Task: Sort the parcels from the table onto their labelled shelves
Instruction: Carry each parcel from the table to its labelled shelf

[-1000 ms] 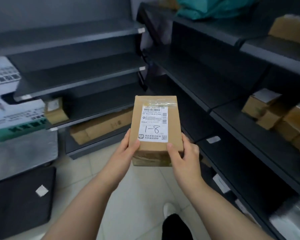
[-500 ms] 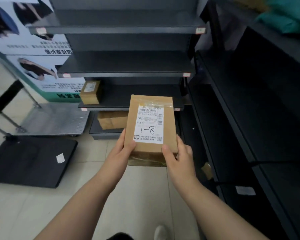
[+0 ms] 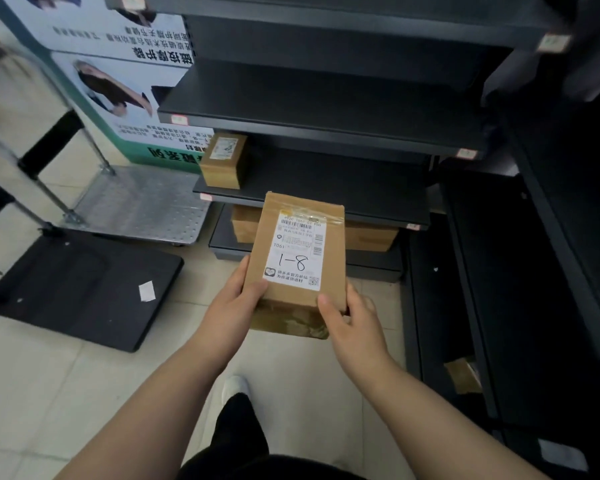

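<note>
Closer now: the person has stepped up to the far shelving unit (image 3: 326, 98), which fills more of the view than a moment ago, and the brown parcel (image 3: 297, 296) has stayed level between both hands. It is held in the air in front of the lower shelves, touching none of them, white label (image 3: 297, 251) facing up with "1-8" handwritten on it.

The left hand (image 3: 234, 306) grips the near left corner, thumb laid on the top face and fingers hidden underneath. The right hand (image 3: 352, 323) grips the near right corner the same way, thumb on top beside the label. Both forearms reach forward, slightly bent.

To my eye the step in hand is matching that number to a shelf. The small shelf tags (image 3: 178, 118) are too blurred to read from here, so I would check them before committing. Keep the label up and slide the parcel in flat, beside the small taped box (image 3: 222, 161) or the flat carton (image 3: 371, 233) lower down rather than on top of either.
</note>
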`<state>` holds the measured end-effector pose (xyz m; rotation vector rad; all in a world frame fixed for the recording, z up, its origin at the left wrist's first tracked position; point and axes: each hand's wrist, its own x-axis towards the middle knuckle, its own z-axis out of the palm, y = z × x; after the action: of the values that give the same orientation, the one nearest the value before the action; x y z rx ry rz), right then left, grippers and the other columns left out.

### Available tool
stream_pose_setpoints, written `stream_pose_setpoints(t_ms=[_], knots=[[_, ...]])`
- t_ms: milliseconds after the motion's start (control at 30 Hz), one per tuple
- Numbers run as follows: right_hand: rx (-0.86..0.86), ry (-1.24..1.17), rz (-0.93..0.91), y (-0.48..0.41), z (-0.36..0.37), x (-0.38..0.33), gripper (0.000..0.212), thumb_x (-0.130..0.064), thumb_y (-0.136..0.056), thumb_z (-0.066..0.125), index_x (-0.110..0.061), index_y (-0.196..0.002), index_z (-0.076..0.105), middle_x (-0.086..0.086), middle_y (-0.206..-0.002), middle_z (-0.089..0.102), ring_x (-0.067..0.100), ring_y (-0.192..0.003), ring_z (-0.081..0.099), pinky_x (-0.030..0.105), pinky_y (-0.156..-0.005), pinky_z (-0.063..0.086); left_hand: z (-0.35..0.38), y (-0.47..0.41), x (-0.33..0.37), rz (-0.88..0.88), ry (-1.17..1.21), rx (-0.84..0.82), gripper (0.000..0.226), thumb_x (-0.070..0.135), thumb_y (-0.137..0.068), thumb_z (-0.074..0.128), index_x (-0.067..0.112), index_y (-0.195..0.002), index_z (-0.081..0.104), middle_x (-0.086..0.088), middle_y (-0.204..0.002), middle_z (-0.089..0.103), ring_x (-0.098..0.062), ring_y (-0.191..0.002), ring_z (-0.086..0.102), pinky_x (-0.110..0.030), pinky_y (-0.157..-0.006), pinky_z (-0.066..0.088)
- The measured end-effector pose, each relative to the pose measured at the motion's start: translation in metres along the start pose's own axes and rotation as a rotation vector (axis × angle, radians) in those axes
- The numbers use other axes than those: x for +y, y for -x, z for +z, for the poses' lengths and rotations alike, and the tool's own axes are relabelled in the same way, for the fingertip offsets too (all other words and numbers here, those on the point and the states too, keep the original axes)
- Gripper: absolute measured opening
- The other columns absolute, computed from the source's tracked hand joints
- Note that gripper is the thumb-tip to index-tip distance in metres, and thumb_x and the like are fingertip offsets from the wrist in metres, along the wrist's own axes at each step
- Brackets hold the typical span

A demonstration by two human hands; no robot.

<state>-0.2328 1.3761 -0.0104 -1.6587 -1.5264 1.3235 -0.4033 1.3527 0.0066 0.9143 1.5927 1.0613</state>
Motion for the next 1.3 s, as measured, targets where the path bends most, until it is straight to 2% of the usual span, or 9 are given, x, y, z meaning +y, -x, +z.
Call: stream_pose_setpoints(t_ms=[233, 433, 500, 600, 767, 867, 933, 1133, 1300], knots=[[0.052, -0.077, 0.044, -0.077, 0.073, -0.036, 0.038, -0.035, -0.091, 0.054, -0.039, -0.129, 0.050, -0.002, -0.120, 0.051, 0.002, -0.100, 0.056, 0.030, -0.094, 0.049, -0.073, -0.095, 0.012, -0.010, -0.051, -0.153, 0.038, 0.026, -0.100, 0.045, 0.063, -0.107, 0.040, 0.050, -0.092, 0.056, 0.028, -0.090, 0.051, 0.003, -0.068, 0.038], [-0.027, -0.094, 0.138, -0.124, 0.111, -0.033, 0.048, -0.046, -0.087, 0.053, -0.048, -0.134, 0.043, -0.006, -0.126, 0.053, 0.001, -0.112, 0.052, 0.033, -0.101, 0.044, -0.110, -0.152, -0.011, -0.090, 0.028, -0.186, 0.040, 0.038, -0.090, 0.056, 0.059, -0.123, 0.044, 0.036, -0.116, 0.059, 0.014, -0.110, 0.052, -0.018, -0.089, 0.038], [-0.048, -0.093, 0.164, -0.145, 0.117, -0.028, 0.048, -0.037, -0.093, 0.053, -0.047, -0.138, 0.040, -0.007, -0.127, 0.049, -0.003, -0.112, 0.048, 0.023, -0.098, 0.042, -0.116, -0.171, -0.024, -0.123, 0.063, -0.192, 0.052, 0.039, -0.082, 0.055, 0.052, -0.130, 0.042, 0.032, -0.120, 0.059, 0.013, -0.113, 0.052, -0.019, -0.091, 0.037], [-0.073, -0.086, 0.185, -0.185, 0.126, -0.018, 0.049, -0.031, -0.095, 0.050, -0.048, -0.138, 0.036, -0.011, -0.122, 0.045, -0.014, -0.105, 0.041, 0.004, -0.080, 0.033, -0.118, -0.204, -0.044, -0.155, 0.092, -0.174, 0.060, 0.037, -0.081, 0.056, 0.044, -0.138, 0.039, 0.029, -0.123, 0.059, 0.012, -0.115, 0.051, -0.014, -0.091, 0.037], [-0.129, -0.126, 0.185, -0.253, 0.137, 0.001, 0.047, -0.024, -0.095, 0.049, -0.052, -0.133, 0.040, -0.018, -0.122, 0.048, -0.010, -0.111, 0.046, 0.009, -0.087, 0.035, -0.105, -0.270, -0.060, -0.176, 0.183, -0.140, 0.047, 0.007, -0.095, 0.049, 0.042, -0.125, 0.042, 0.036, -0.110, 0.062, 0.019, -0.105, 0.053, 0.001, -0.078, 0.038], [-0.147, -0.120, 0.170, -0.295, 0.141, 0.017, 0.046, -0.023, -0.096, 0.049, -0.047, -0.135, 0.044, -0.012, -0.129, 0.052, -0.004, -0.118, 0.048, 0.016, -0.095, 0.038, -0.099, -0.316, -0.076, -0.146, 0.186, -0.166, 0.052, 0.013, -0.091, 0.056, 0.035, -0.135, 0.039, 0.028, -0.123, 0.060, 0.011, -0.117, 0.051, -0.004, -0.087, 0.040], [-0.160, -0.124, 0.178, -0.324, 0.144, 0.028, 0.044, -0.022, -0.096, 0.048, -0.048, -0.132, 0.046, -0.015, -0.130, 0.053, -0.006, -0.118, 0.048, 0.011, -0.091, 0.038, -0.094, -0.346, -0.088, -0.144, 0.179, -0.170, 0.058, 0.021, -0.085, 0.053, 0.034, -0.139, 0.037, 0.023, -0.128, 0.058, 0.006, -0.122, 0.049, -0.009, -0.094, 0.041], [-0.147, -0.054, 0.229, -0.403, 0.162, 0.059, 0.045, -0.027, -0.097, 0.046, -0.048, -0.138, 0.040, -0.015, -0.136, 0.049, -0.001, -0.122, 0.046, 0.021, -0.097, 0.034, -0.082, -0.432, -0.130, -0.224, 0.125, -0.139, 0.050, 0.010, -0.093, 0.054, 0.049, -0.123, 0.043, 0.028, -0.115, 0.064, 0.005, -0.117, 0.053, -0.019, -0.099, 0.037], [-0.133, -0.029, 0.216, -0.459, 0.185, 0.073, 0.041, -0.026, -0.097, 0.047, -0.055, -0.126, 0.040, -0.012, -0.132, 0.053, 0.002, -0.116, 0.050, 0.018, -0.088, 0.036, -0.088, -0.490, -0.155, -0.246, -0.011, -0.205, 0.053, 0.014, -0.100, 0.044, 0.036, -0.146, 0.030, 0.013, -0.127, 0.059, -0.009, -0.121, 0.050, -0.027, -0.105, 0.035]])
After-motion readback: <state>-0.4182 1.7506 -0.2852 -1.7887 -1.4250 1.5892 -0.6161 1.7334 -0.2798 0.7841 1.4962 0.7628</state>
